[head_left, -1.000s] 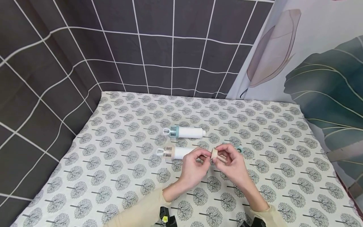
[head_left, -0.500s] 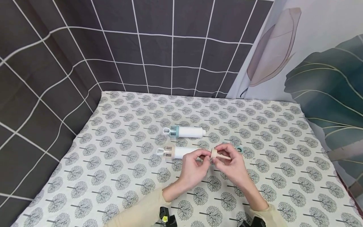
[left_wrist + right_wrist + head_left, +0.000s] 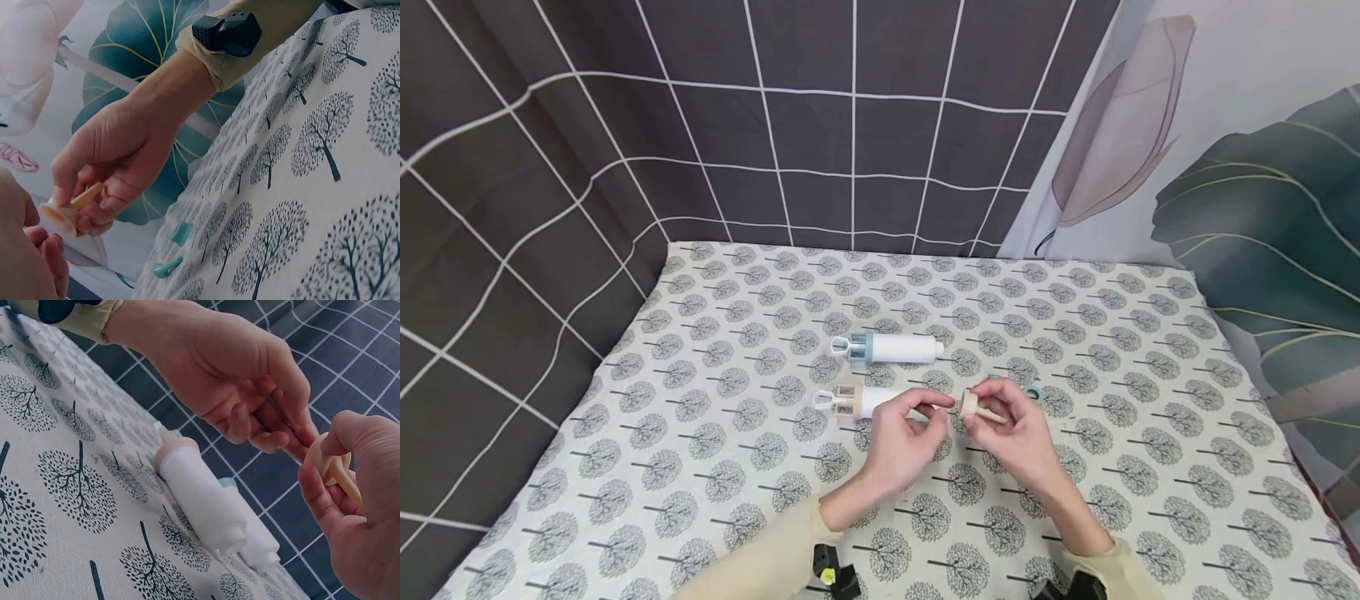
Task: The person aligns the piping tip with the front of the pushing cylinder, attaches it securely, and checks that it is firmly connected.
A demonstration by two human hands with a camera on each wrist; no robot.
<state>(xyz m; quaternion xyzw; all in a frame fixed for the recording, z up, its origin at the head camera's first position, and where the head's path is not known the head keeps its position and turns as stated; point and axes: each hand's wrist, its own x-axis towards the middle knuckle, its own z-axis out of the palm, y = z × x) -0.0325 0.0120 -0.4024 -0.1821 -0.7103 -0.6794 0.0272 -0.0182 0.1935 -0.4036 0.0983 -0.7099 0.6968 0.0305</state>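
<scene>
My right hand [image 3: 1011, 429] pinches a small beige cup-shaped piece [image 3: 969, 404] with a thin stem; its hollow end faces left. In the right wrist view the thumb and fingers of that hand close on the beige piece [image 3: 322, 459]. Just left of it, my left hand [image 3: 902, 442] holds its index finger out towards the rim, thumb below. Nothing clear shows between its fingertips, and whether they touch the rim is hard to tell. Behind the left hand lies a white cylinder [image 3: 871, 402] with a beige collar and clear looped end.
A second white cylinder [image 3: 902, 348] with a teal collar lies farther back, parallel to the first. Partly behind the right hand, a teal piece with a ring [image 3: 1034, 394] lies on the tree-print cloth [image 3: 737, 467]. A dark grid curtain [image 3: 805, 125] hangs behind.
My left hand has drawn slightly left, its fingertips easing off the beige piece. The right hand stays in place with the piece tilted a little differently. Both cylinders have stayed put.
</scene>
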